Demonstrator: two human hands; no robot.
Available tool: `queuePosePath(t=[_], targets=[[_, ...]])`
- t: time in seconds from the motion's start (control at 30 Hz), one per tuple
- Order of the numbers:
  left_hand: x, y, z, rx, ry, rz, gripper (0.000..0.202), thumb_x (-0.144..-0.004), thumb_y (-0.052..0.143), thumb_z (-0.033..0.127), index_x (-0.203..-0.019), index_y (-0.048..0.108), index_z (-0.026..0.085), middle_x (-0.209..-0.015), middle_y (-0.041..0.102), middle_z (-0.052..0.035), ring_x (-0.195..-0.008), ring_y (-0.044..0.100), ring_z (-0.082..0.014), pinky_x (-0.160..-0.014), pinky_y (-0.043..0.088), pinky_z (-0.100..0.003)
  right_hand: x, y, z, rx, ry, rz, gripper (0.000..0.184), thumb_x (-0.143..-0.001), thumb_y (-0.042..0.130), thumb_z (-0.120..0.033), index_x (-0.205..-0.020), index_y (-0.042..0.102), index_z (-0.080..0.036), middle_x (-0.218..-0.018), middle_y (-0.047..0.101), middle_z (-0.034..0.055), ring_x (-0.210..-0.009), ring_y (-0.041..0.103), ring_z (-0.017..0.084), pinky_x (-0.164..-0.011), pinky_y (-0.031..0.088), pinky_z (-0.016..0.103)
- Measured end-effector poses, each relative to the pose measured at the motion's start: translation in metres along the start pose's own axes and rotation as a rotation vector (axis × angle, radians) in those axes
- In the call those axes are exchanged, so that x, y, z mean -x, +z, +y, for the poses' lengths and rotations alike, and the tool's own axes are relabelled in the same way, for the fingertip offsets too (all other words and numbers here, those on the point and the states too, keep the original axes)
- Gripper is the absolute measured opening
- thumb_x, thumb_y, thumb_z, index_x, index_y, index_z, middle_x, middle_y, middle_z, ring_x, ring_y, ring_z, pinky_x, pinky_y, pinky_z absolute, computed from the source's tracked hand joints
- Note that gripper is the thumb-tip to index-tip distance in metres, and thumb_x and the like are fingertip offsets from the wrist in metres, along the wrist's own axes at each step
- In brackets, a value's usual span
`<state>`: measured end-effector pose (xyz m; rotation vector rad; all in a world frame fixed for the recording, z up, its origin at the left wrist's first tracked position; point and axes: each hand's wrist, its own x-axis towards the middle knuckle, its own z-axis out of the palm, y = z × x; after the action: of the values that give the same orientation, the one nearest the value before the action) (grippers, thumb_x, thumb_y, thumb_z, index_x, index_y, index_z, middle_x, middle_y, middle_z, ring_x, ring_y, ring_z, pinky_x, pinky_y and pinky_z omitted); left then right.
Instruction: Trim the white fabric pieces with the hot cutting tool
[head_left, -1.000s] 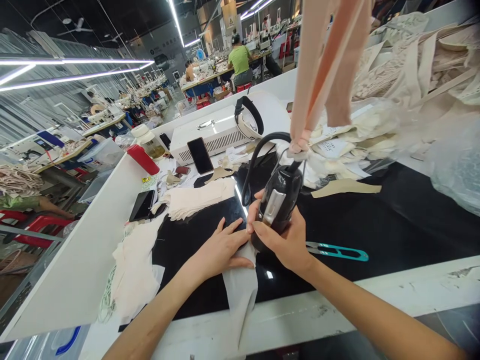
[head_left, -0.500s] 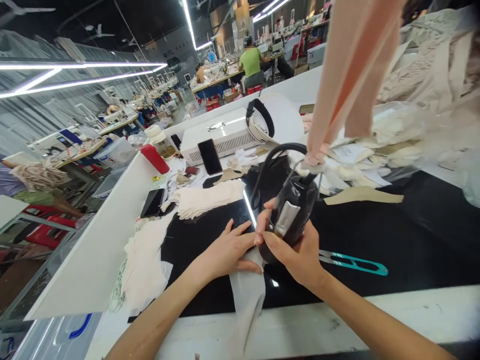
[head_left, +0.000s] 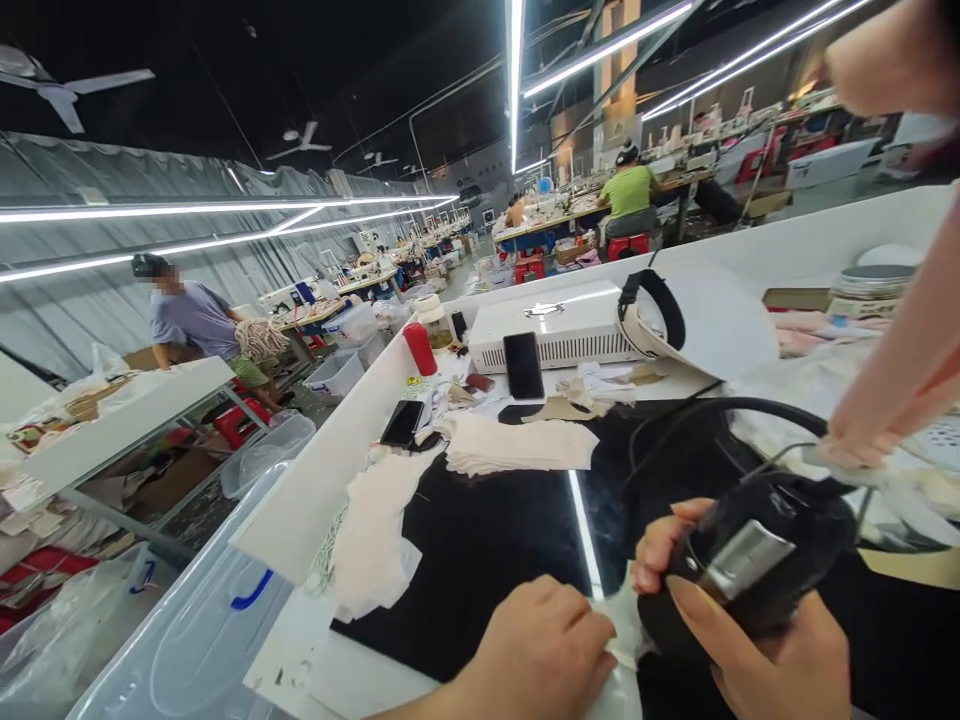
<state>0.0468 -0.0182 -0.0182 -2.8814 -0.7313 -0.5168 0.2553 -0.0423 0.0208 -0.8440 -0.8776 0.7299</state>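
My right hand [head_left: 787, 665] is wrapped round a black corded hand tool [head_left: 806, 520] with a shiny metal plate on its side; its exact kind is not clear. Pink cloth [head_left: 900, 370] hangs down to the tool's cable end. Beside the tool, my left hand [head_left: 544, 640] is closed with curled fingers at a pale fabric strip [head_left: 626, 615], pinching its edge. The tool's base covers part of this strip. Both lie over a shiny black board [head_left: 487, 560].
Stacked pale fabric pieces [head_left: 517, 443] and another pile [head_left: 379, 530] lie left. Behind are a phone [head_left: 523, 365], a white vented box [head_left: 555, 325], a visor [head_left: 660, 310] and a red case [head_left: 420, 348]. A person in purple [head_left: 187, 320] stands beyond the left wall.
The view has swung left and up, so my hands appear lower and further right. My left hand's spread fingers have curled in. The teal snips have left the view.
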Motion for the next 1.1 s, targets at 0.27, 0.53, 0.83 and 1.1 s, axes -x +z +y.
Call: queuePosePath(t=[0.27, 0.53, 0.83, 1.1], targets=[[0.016, 0.012, 0.001, -0.027, 0.003, -0.026, 0.007, -0.114, 0.071, 0.017, -0.108, 0.068, 0.021, -0.097, 0.075, -0.0021, -0.086, 0.075, -0.0173, -0.076, 0.061, -0.029, -0.009, -0.012, -0.002, 0.103, -0.041, -0.076, 0.053, -0.085, 0.103, -0.036, -0.129, 0.074, -0.03, -0.086, 0.081, 0.0011, -0.068, 0.079, 0.022, -0.067, 0.073, 0.035], [0.017, -0.033, -0.046, 0.321, 0.091, -0.148, 0.029, -0.115, 0.063, 0.007, -0.135, 0.077, 0.023, -0.138, 0.085, -0.0053, -0.14, 0.077, -0.0204, -0.134, 0.051, -0.04, -0.015, 0.009, -0.028, 0.051, -0.085, -0.116, 0.049, -0.09, 0.101, -0.035, -0.13, 0.072, -0.031, -0.091, 0.078, -0.001, -0.069, 0.074, 0.018, -0.063, 0.067, 0.032], [-0.021, -0.012, -0.043, 0.324, -0.119, -0.097, 0.034, -0.114, 0.057, 0.003, -0.139, 0.076, 0.017, -0.139, 0.081, -0.0106, -0.13, 0.079, -0.0236, -0.117, 0.066, -0.037, -0.008, 0.012, -0.029, -0.057, -0.076, -0.167, 0.04, -0.095, 0.099, -0.034, -0.126, 0.074, -0.032, -0.088, 0.076, -0.0002, -0.068, 0.073, 0.018, -0.058, 0.064, 0.03], [-0.02, 0.001, -0.045, 0.342, -0.124, -0.186, 0.031, -0.113, 0.058, 0.003, -0.129, 0.079, 0.02, -0.135, 0.081, -0.0082, -0.13, 0.077, -0.0252, -0.114, 0.066, -0.038, -0.003, 0.004, -0.041, 0.002, -0.105, -0.184, 0.038, -0.094, 0.099, -0.042, -0.123, 0.076, -0.032, -0.08, 0.075, -0.001, -0.065, 0.072, 0.019, -0.062, 0.067, 0.034]])
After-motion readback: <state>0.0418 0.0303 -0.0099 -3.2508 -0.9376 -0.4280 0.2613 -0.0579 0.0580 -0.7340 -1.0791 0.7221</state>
